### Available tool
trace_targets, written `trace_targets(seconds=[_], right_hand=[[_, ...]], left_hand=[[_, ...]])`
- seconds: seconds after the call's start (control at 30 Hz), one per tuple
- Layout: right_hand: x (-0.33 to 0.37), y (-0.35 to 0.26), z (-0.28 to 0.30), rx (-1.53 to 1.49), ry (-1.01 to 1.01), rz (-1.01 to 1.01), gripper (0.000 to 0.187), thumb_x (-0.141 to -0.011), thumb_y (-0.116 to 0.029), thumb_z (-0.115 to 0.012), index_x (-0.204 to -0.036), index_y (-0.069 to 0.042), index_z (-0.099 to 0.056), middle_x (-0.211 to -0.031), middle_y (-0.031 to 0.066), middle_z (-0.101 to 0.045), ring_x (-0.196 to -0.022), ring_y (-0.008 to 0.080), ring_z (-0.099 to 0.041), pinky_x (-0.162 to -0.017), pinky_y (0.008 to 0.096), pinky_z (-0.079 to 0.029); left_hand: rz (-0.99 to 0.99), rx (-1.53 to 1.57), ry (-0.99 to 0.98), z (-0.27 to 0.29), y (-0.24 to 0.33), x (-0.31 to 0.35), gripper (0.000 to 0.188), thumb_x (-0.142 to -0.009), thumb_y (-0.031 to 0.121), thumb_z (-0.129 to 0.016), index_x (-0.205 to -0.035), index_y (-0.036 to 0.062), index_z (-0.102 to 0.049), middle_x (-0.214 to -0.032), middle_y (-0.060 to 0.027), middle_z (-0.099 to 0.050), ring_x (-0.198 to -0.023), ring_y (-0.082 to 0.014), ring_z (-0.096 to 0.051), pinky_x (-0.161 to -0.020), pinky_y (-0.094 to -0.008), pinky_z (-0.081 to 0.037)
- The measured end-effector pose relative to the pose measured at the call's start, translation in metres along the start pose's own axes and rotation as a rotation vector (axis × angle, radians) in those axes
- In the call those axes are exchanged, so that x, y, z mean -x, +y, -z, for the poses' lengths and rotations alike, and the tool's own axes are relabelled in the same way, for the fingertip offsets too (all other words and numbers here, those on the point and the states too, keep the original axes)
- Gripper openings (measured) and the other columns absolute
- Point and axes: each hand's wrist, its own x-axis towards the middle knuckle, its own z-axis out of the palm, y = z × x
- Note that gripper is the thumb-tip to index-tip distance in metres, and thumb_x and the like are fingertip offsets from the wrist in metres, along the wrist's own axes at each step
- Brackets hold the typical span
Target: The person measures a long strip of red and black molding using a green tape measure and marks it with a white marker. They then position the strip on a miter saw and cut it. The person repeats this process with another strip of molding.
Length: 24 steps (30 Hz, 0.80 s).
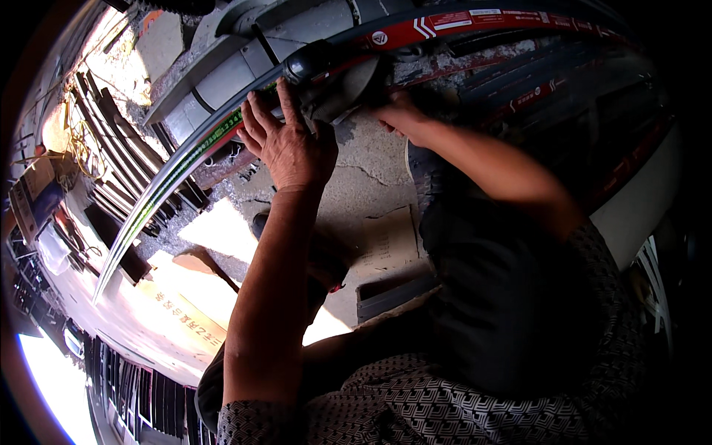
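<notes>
A long metal profile (pixel 159 184) with a green and red printed film runs from the lower left, bending across the top of the head view. My left hand (pixel 291 144) lies on its near edge, fingers spread and stretched out. Just beyond those fingertips is a dark rounded machine part (pixel 305 64). My right hand (pixel 399 117) is beside a dark disc-like part (pixel 354 83), in shadow. Its fingers are curled, and whatever they hold is hidden. Further right, the red film (pixel 452 22) with white chevrons continues along the far edge.
Dark strips (pixel 111 141) lie in a bundle on the left. More red-marked profiles (pixel 530 96) are stacked in shade on the right. A cardboard piece (pixel 389 241) and a dark tray-like piece (pixel 397 298) are on the floor near my legs. Grey channel-shaped pieces (pixel 222 65) stand behind the profile.
</notes>
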Motion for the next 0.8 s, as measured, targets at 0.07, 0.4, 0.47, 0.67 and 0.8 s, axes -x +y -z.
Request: trace_targets(seconds=[0.07,0.4,0.47,0.67,0.8], right_hand=[[0.004,0.004,-0.004,-0.003,-0.015,0.068,0.024,-0.092,-0.034,-0.075,-0.101,-0.013,-0.068,-0.064,-0.0014,-0.056,-0.05,0.0081,-0.051,-0.042,0.0258,-0.033],[-0.001,0.002,-0.023,0.033,-0.105,-0.054,0.028,-0.097,-0.037,-0.071,-0.089,-0.012,-0.064,-0.061,0.0003,-0.056,-0.048,0.0111,-0.052,-0.041,0.0277,-0.033],[-0.001,0.007,-0.022,-0.057,-0.098,-0.068,0.027,-0.098,-0.035,-0.07,-0.084,-0.013,-0.063,-0.061,0.0005,-0.056,-0.046,0.0118,-0.051,-0.041,0.0281,-0.032],[0.011,0.01,-0.018,-0.032,-0.06,-0.101,0.025,-0.094,-0.032,-0.069,-0.083,-0.01,-0.064,-0.06,0.0012,-0.055,-0.046,0.0131,-0.048,-0.042,0.0306,-0.034],[-0.004,0.042,-0.018,0.033,0.146,0.147,0.025,-0.094,-0.031,-0.069,-0.089,-0.007,-0.068,-0.059,0.002,-0.053,-0.047,0.0124,-0.047,-0.044,0.032,-0.035]], left_hand=[[-0.007,0.017,0.009,0.0,0.0,0.001,0.092,-0.083,0.035,-0.069,-0.163,0.0138,-0.027,-0.163,-0.0338,-0.019,-0.153,-0.0506,-0.014,-0.124,-0.0638,-0.006],[-0.011,0.061,0.0,0.002,0.001,0.001,0.09,-0.085,0.03,-0.065,-0.164,0.0148,-0.024,-0.163,-0.0342,-0.018,-0.153,-0.0519,-0.013,-0.123,-0.0664,-0.005],[-0.01,0.064,-0.004,0.002,0.001,0.0,0.09,-0.085,0.03,-0.065,-0.164,0.0148,-0.024,-0.163,-0.0342,-0.017,-0.153,-0.0518,-0.013,-0.123,-0.0664,-0.005],[-0.008,-0.007,0.002,0.001,0.0,0.001,0.093,-0.083,0.036,-0.071,-0.162,0.0134,-0.029,-0.162,-0.034,-0.019,-0.152,-0.0516,-0.015,-0.123,-0.062,-0.01],[-0.006,-0.003,0.006,0.001,0.001,0.001,0.092,-0.083,0.035,-0.07,-0.162,0.0133,-0.03,-0.162,-0.034,-0.019,-0.152,-0.0513,-0.015,-0.123,-0.0629,-0.01]])
